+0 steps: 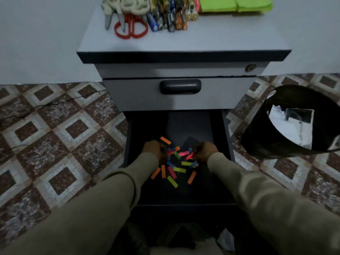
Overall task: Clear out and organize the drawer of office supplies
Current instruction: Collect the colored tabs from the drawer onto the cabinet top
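Loose coloured paper flags (174, 162) between the hands are being gathered in the drawer (217, 181). The left hand (152, 148) is curled, grip unclear; the right hand (206, 150) pinches a pink flag (190, 155). Next, careful pinching is probably needed.

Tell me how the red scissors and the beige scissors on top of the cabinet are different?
The red scissors have thin, bright red handle loops that point toward the person. The beige scissors have thicker, pale handles pointing away, with their grey blades aimed toward the person. There is one red pair, but several beige pairs bunched together. All of them lie flat on the cabinet top, beside the pens.
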